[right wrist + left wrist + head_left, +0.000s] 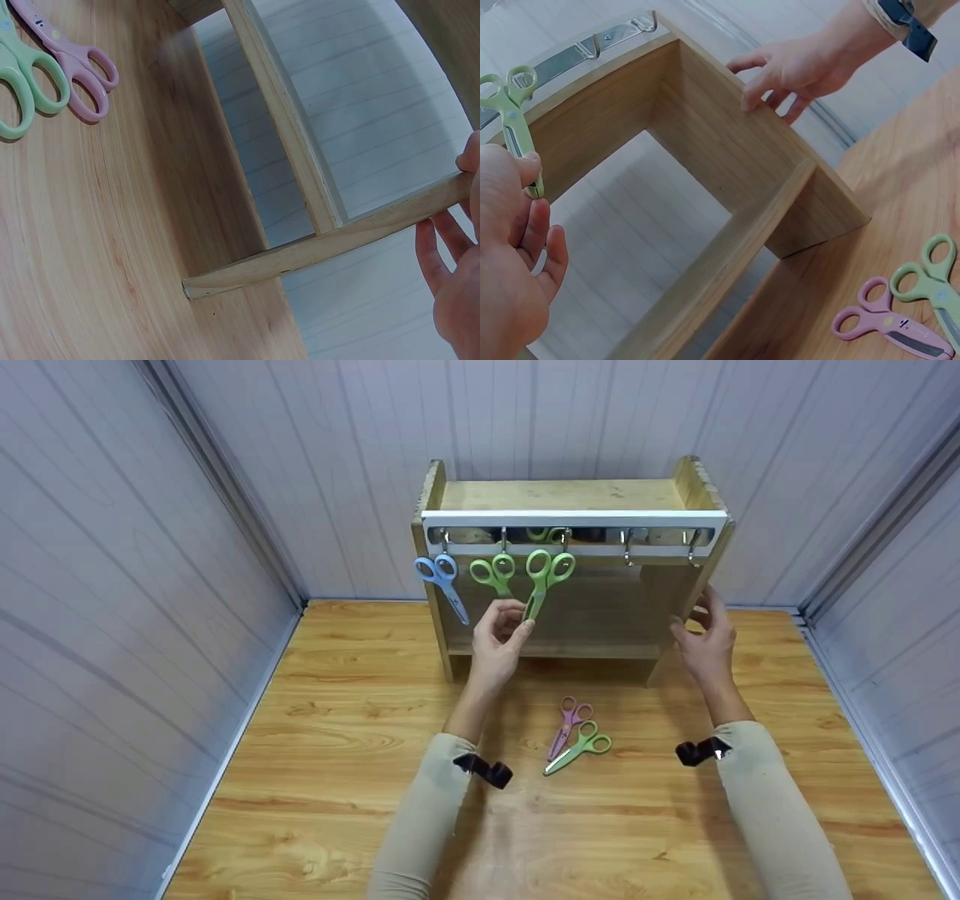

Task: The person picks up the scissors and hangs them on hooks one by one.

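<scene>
My left hand (495, 649) pinches a pair of green scissors (538, 583) by the blades, handles up. In the head view one handle loop overlaps the third hook (566, 540) of a metal hook rail (592, 519). Blue scissors (444, 577) hang on the first hook, and another green pair (493, 577) hangs on the second, its blades partly behind my left hand. With thumb inside and fingers outside, my right hand (709, 645) grips the right side panel (292, 253) of a wooden shelf unit (555, 495).
Pink scissors (559, 739) and green scissors (574, 751) lie overlapping on the wood-look surface (337, 780) in front of the shelf unit. Two hooks at the rail's right end hold nothing. Panelled walls (360, 450) stand behind and on both sides.
</scene>
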